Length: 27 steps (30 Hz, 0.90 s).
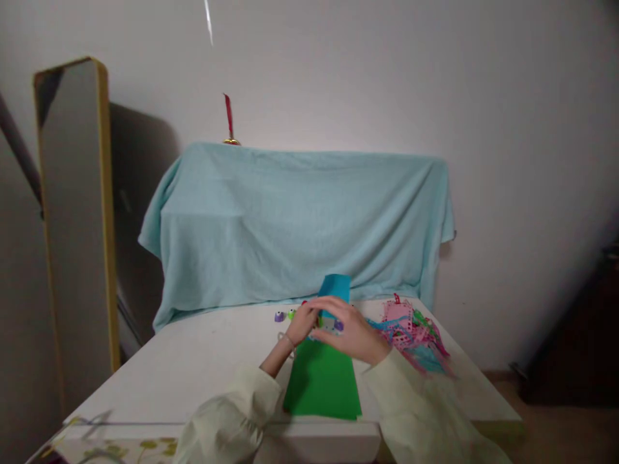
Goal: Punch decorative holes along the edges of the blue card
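My left hand [303, 322] is above the far end of a green sheet [323, 380]. Its fingers look closed, but what they hold, if anything, is hidden behind my right hand. My right hand [349, 330] arches across from the right, thumb and fingers apart, its fingertips close to the left fingers. Just behind both hands a blue sheet [335, 287] sticks up in front of the cloth; its lower part is partly covered, and I cannot tell whether a hand touches it. A small purple piece [338, 325] shows beside the right hand.
Small purple [279, 316] and green eye-like pieces [291, 314] sit left of the hands. A pile of pink, blue and green trimmings [416, 332] lies at the right of the white table [207, 367]. Behind hangs a light blue cloth [300, 219]; a mirror [75, 212] leans at left.
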{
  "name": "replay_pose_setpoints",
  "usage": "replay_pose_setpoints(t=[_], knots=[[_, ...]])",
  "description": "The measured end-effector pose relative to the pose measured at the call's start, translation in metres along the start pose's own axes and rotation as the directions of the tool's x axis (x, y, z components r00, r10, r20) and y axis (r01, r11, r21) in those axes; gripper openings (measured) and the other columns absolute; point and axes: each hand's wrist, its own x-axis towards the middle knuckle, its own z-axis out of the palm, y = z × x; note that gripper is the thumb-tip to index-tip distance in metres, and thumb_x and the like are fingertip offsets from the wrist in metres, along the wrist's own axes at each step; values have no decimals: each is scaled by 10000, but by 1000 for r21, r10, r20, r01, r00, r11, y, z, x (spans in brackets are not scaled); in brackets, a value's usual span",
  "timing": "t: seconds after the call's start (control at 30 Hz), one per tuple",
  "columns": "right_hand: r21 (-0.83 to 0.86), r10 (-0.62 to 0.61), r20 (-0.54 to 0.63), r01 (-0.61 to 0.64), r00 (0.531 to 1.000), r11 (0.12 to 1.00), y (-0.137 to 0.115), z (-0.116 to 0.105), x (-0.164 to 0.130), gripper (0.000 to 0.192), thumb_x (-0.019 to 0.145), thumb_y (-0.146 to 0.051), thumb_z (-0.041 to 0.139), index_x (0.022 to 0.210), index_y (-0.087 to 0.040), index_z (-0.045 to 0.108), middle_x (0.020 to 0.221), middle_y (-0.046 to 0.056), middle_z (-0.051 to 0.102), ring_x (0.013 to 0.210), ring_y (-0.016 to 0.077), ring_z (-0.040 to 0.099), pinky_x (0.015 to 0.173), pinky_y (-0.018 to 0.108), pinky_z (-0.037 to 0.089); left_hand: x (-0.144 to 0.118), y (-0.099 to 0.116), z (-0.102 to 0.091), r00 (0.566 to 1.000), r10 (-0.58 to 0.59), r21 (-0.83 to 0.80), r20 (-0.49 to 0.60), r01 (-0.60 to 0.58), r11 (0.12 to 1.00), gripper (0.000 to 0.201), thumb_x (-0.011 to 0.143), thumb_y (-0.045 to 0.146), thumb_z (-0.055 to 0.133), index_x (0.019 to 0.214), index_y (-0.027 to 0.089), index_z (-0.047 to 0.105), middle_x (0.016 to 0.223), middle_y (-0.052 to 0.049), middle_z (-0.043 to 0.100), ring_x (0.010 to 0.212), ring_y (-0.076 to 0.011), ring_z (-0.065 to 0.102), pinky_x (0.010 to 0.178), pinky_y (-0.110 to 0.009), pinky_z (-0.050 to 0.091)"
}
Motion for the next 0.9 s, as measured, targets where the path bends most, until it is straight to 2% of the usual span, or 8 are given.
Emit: replay_pose_setpoints(t=[0.07,0.13,0.23,0.3,0.4,0.53,0.73,0.9], knots=[[74,109,-267,-93,958,993,27,-4,-1,366,859,-313,569,1220,-251,552,1228,71,571,1147,207,515,990,361,399,20,-8,-6,995,44,-124,91,-32,992,446,856,503,398,642,170,604,572,-20,564,532,-179,542,508,-239,460],[178,249,-528,-181,812,967,63,1,-5,403,852,-361,570,1231,-231,536,1234,97,564,1131,228,523,956,392,431,32,-20,-11,983,98,-256,155,-56,965,432,861,537,458,691,157,573,599,-22,577,529,-161,542,539,-242,458],[425,502,-581,-288,640,858,121,24,-13,519,781,-447,637,1233,-216,526,1178,107,598,1067,242,566,909,408,467,38,-43,-16,978,128,-291,162,-76,954,507,885,583,411,650,153,540,603,-38,569,569,-157,547,615,-260,456],[593,631,-440,-321,638,738,148,43,-18,552,733,-500,670,1192,-214,558,1139,104,627,1043,253,592,866,392,495,36,-56,-16,978,115,-228,172,-74,971,524,883,590,418,607,156,517,561,-29,539,544,-148,524,603,-257,436],[757,684,-168,-352,710,551,165,63,-23,551,734,-547,655,1178,-228,582,1060,88,678,933,258,654,792,389,528,31,-64,-14,972,96,-110,216,-74,991,514,874,581,453,585,159,503,516,-9,502,502,-129,475,550,-242,383],[768,636,-10,-401,772,499,161,75,-30,483,690,-535,708,1007,-171,686,953,96,721,859,277,674,798,408,525,24,-65,-10,946,127,-50,299,-118,992,475,872,550,483,625,149,541,563,-10,523,534,-129,471,526,-235,354],[743,657,-57,-408,752,531,167,82,-41,471,668,-522,729,931,-132,720,904,96,732,845,278,666,814,415,519,33,-71,-12,972,141,-274,190,-86,958,361,813,473,618,999,164,629,860,-52,624,676,-148,544,563,-224,431],[754,692,-118,-389,712,529,178,80,-45,457,673,-498,733,945,-132,713,940,93,727,864,268,662,841,427,503,48,-77,-26,989,72,-733,130,47,678,483,840,432,596,1222,145,525,842,-49,618,746,-151,607,705,-266,493]])
